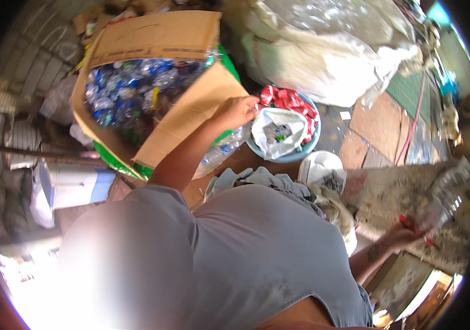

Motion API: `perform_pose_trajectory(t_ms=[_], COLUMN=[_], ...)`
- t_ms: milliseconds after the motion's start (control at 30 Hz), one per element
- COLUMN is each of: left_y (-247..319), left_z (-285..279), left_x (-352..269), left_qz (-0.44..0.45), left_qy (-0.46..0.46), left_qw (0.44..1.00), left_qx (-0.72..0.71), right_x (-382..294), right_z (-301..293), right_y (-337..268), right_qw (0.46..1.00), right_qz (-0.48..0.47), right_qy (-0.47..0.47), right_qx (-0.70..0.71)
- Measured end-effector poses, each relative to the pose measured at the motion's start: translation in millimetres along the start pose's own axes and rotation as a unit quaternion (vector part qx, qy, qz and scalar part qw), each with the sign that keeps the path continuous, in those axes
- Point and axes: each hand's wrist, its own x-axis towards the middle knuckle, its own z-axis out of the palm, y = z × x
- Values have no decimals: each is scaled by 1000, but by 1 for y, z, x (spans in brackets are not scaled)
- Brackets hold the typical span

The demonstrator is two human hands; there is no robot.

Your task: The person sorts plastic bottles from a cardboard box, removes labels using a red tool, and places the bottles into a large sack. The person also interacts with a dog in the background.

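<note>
My left hand reaches over a cardboard box flap, its fingers curled at the edge of crumpled red plastic wrappers; whether it grips one is unclear. Those wrappers lie in a light blue basin, beside a white plastic bag with small bits inside. Far to the right, my right hand holds a clear plastic bottle, blurred, with red spots at the fingers. The open cardboard box at upper left contains many clear and blue plastic bottles.
A large white sack of clear plastic stands at the top. Clear bottles lie between box and basin. A white tub with dark grey material sits below the basin. A white and blue container is at left.
</note>
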Motion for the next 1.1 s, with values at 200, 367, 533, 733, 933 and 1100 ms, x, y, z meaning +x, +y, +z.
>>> perform_pose_trajectory(t_ms=[200, 367, 533, 733, 933, 1100], left_y=[-57, -128, -169, -250, -283, -297], left_z=[-93, -159, -207, -256, -303, -311], left_x=[-105, -164, -217, -260, -220, -208], left_qz=[-124, -171, -267, -318, -468, -437], left_qy=[279, 437, 460, 454, 323, 195], left_qw=[952, 883, 843, 807, 776, 833], left_qx=[-29, 17, 82, 206, 272, 278], right_x=[42, 99, 165, 30, -195, -257], right_z=[110, 244, 395, 369, 358, 356], right_y=[-35, -4, 62, 182, 110, 104], right_qw=[954, 923, 787, 797, 652, 671], right_qz=[-297, -376, -415, -39, 73, 112], right_qy=[-11, -63, -213, -501, -644, -686], right_qx=[48, -50, -404, -334, -392, -258])
